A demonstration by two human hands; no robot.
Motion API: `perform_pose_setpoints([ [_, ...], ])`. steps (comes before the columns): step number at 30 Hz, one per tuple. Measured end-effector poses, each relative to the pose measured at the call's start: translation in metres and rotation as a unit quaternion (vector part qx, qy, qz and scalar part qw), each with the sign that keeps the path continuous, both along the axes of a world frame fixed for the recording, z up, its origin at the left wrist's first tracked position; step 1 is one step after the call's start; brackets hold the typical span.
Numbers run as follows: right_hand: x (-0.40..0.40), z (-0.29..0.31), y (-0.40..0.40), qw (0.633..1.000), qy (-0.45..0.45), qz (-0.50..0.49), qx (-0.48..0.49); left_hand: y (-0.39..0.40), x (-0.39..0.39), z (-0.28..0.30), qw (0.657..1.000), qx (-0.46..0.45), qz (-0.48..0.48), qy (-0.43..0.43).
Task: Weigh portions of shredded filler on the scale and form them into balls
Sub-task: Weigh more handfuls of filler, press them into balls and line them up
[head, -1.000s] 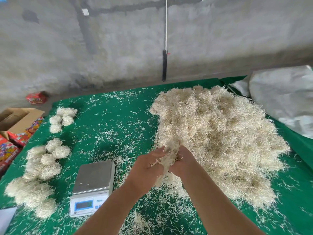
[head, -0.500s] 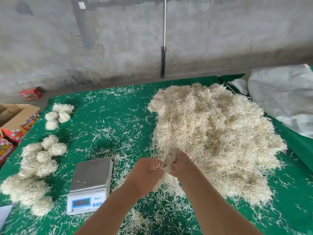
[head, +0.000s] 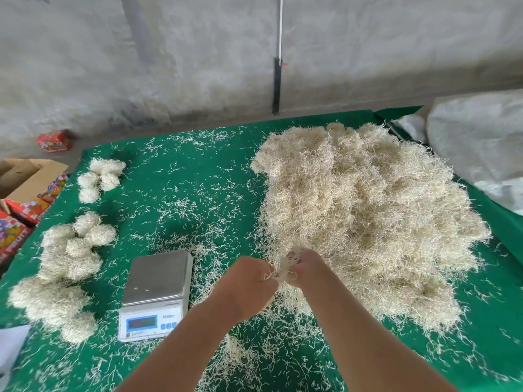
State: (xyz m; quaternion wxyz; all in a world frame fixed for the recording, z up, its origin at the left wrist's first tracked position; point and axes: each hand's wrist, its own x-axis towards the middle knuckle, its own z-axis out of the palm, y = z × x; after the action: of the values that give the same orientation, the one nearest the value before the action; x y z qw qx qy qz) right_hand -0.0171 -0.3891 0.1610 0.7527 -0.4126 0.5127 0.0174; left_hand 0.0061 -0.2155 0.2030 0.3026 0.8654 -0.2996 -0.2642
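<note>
Hands lowered since before, left hand [head: 249,281] and right hand [head: 307,268] clenched together on pale stringy filler tuft [head: 283,268]

Table [head: 198,165] with green cover: big filler pile [head: 368,216] right, scale [head: 157,292] near front, filler balls [head: 68,250] left, loose shreds [head: 192,207] scattered between.

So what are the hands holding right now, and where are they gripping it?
Both the left hand and right hand pinch one small tuft of shredded filler between them, at the near edge of the big pile.
</note>
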Motion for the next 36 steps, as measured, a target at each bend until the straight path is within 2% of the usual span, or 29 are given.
perform_pose_setpoints([
  [3,0.007,-0.009,-0.01,0.996,0.032,-0.028,0.08,0.0,0.003,0.004,1.0,0.004,-0.028,0.005],
  [8,0.017,-0.019,-0.01,0.995,0.054,0.057,-0.062,-0.002,0.007,0.016,0.999,0.0,-0.041,-0.004],
  [11,0.001,-0.026,-0.052,0.988,0.102,0.03,-0.108,0.019,0.007,0.03,0.999,-0.022,-0.019,-0.038],
  [12,-0.005,-0.03,-0.072,0.984,0.1,-0.015,-0.146,0.034,0.01,0.035,0.997,-0.031,-0.004,-0.071],
  [14,-0.018,-0.038,-0.104,0.987,0.058,-0.079,-0.131,0.064,0.027,0.038,0.989,-0.052,0.084,-0.108],
  [16,-0.021,-0.041,-0.11,0.992,0.023,-0.075,-0.101,0.082,0.043,0.032,0.981,-0.065,0.168,-0.067],
  [18,-0.012,-0.042,-0.099,0.989,0.053,0.004,-0.135,0.082,0.046,0.025,0.977,-0.077,0.196,-0.043],
  [21,-0.012,-0.061,-0.092,0.968,0.104,0.075,-0.214,0.073,0.038,0.022,0.978,-0.091,0.18,-0.047],
  [24,-0.03,-0.065,-0.107,0.954,0.139,0.027,-0.265,0.08,0.038,0.024,0.977,-0.091,0.189,-0.039],
  [25,-0.03,-0.068,-0.115,0.945,0.143,0.044,-0.292,0.084,0.04,0.026,0.977,-0.084,0.193,-0.041],
  [27,-0.039,-0.072,-0.123,0.94,0.163,0.093,-0.286,0.092,0.042,0.031,0.975,-0.072,0.196,-0.072],
  [28,-0.042,-0.068,-0.12,0.929,0.155,0.124,-0.311,0.094,0.042,0.035,0.973,-0.085,0.195,-0.088],
  [30,-0.044,-0.058,-0.114,0.878,0.186,0.196,-0.395,0.093,0.036,0.044,0.97,-0.112,0.196,-0.093],
  [31,-0.042,-0.051,-0.105,0.856,0.167,0.224,-0.435,0.091,0.034,0.05,0.969,-0.124,0.196,-0.083],
  [32,-0.04,-0.046,-0.093,0.838,0.114,0.249,-0.471,0.086,0.029,0.057,0.969,-0.141,0.193,-0.071],
  [34,-0.034,-0.029,-0.054,0.822,-0.041,0.352,-0.445,0.08,0.022,0.069,0.962,-0.175,0.199,-0.06],
  [36,-0.032,-0.02,-0.007,0.745,-0.098,0.514,-0.414,0.073,0.021,0.078,0.954,-0.174,0.24,-0.035],
])
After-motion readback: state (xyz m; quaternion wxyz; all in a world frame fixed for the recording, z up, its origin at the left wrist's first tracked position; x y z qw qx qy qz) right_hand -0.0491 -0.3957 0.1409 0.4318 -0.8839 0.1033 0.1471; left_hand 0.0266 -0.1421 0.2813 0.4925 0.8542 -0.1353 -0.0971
